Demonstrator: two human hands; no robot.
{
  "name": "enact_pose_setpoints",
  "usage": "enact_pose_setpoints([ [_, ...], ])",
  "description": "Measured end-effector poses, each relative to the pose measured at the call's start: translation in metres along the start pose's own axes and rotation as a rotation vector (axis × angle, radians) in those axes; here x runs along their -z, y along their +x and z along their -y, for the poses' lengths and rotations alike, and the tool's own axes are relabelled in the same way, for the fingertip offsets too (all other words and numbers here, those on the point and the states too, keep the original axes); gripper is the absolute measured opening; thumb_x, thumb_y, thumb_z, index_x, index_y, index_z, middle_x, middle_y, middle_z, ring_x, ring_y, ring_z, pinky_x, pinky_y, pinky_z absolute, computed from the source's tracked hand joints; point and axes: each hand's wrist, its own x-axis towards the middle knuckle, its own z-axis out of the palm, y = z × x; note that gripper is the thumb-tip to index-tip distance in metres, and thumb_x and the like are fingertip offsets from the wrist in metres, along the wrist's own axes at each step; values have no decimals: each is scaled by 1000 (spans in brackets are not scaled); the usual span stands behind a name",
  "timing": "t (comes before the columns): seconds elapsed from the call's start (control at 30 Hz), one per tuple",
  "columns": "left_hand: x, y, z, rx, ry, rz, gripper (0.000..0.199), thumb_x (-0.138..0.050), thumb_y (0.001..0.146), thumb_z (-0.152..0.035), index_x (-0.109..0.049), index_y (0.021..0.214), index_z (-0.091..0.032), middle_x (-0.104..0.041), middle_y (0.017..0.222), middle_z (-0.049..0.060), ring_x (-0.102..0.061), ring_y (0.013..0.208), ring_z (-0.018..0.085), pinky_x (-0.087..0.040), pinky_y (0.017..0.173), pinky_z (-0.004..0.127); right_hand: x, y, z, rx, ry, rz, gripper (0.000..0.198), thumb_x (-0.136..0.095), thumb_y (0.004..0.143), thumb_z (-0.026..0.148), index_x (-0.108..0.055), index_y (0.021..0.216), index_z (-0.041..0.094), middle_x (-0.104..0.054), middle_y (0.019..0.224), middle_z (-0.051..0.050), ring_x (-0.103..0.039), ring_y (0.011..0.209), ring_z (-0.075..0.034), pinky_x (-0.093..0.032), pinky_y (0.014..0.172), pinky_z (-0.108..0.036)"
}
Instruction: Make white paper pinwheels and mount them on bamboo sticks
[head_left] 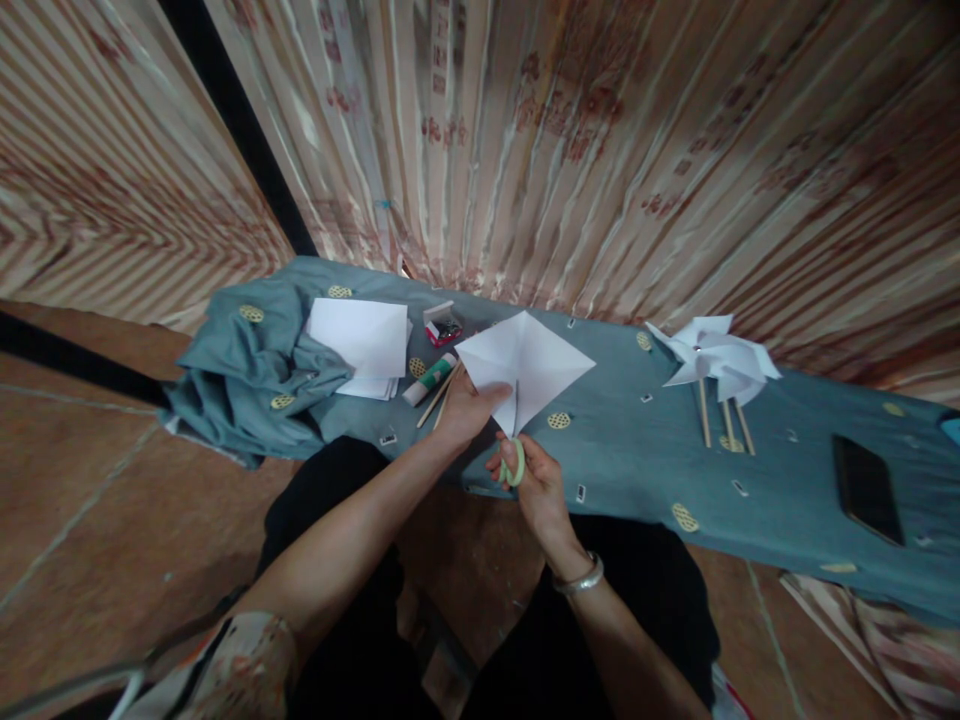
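A square sheet of white paper point(551, 365) with crease lines is turned cornerwise in front of me. My left hand point(474, 408) grips its left side, thumb on top and the other fingers hidden underneath. My right hand point(536, 480) has its fingers in the handles of light green scissors point(513, 465). The blades lie at the corner nearest me and point toward the middle of the sheet. Just left of my left hand are a glue stick point(430, 380) with a green label and some thin wooden sticks point(435, 400).
Stacked white paper point(364, 340) lies at the left beside bunched cloth point(247, 350). A small open red box point(442, 328) holds tiny items. Paper pinwheels point(716, 355) on sticks and a dark phone point(868, 488) lie right. A curtain point(480, 150) hangs behind.
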Motion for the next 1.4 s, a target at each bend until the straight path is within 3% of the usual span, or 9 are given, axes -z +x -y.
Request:
enact_pose_setpoints([
  [0.3,1,3,3,-25,7,-8,28,-75,55,-25,-61,77,-15,-64,73,0,-57,67,15,-44,64,26,0,0,5,-11,-2,-12,42,-68,71,62,-63,80,21,-64,57,2,-55,49,-13,-41,46,-24],
  [0.5,1,3,-3,25,-9,-44,27,-75,52,-25,-64,74,-14,-65,69,1,-56,63,14,-44,62,26,3,-3,6,14,9,74,45,-67,74,61,-61,93,21,-68,65,0,-60,54,-14,-45,48,-24],
  [0.63,9,13,-12,32,-73,-116,26,-76,50,-25,-65,70,-13,-66,67,1,-56,59,14,-44,60,27,7,-10,3,-40,30,168,48,-69,73,60,-62,100,20,-68,65,0,-59,53,-12,-45,49,-24],
  [0.8,23,26,-21,-66,-100,-200,25,-76,50,-25,-65,69,-14,-67,68,2,-57,60,14,-46,62,28,35,-20,16,-123,-53,389,42,-68,77,54,-66,99,19,-70,72,-2,-59,57,-12,-43,52,-23],
  [0.9,27,27,-22,-100,-23,-207,26,-77,50,-23,-66,72,-15,-68,72,3,-61,67,17,-47,67,30,60,-19,26,-141,-74,366,43,-69,76,55,-68,97,18,-71,73,-4,-58,58,-12,-42,52,-23],
  [1.0,25,21,-20,-97,97,-111,25,-77,52,-22,-68,75,-15,-70,76,5,-64,73,21,-50,70,32,80,-12,30,-38,23,101,45,-75,69,55,-69,95,19,-71,72,-3,-58,57,-12,-42,51,-23],
  [1.13,20,9,-14,-96,303,156,28,-75,55,-21,-70,81,-14,-72,83,5,-66,83,23,-52,78,33,100,2,31,47,147,-150,53,-80,59,57,-68,95,20,-73,76,-4,-62,61,-14,-48,54,-25],
  [1.3,14,-6,-7,10,584,387,27,-70,61,-22,-71,86,-13,-73,84,5,-67,82,23,-52,78,33,113,13,32,59,179,-204,51,-84,52,55,-70,88,22,-70,71,1,-62,63,-12,-49,54,-22],
  [1.4,9,-12,-4,80,598,458,25,-68,62,-21,-72,86,-13,-73,83,4,-67,79,21,-51,71,29,112,15,28,58,154,-208,46,-89,48,45,-70,83,23,-67,68,5,-59,58,-10,-48,55,-21],
])
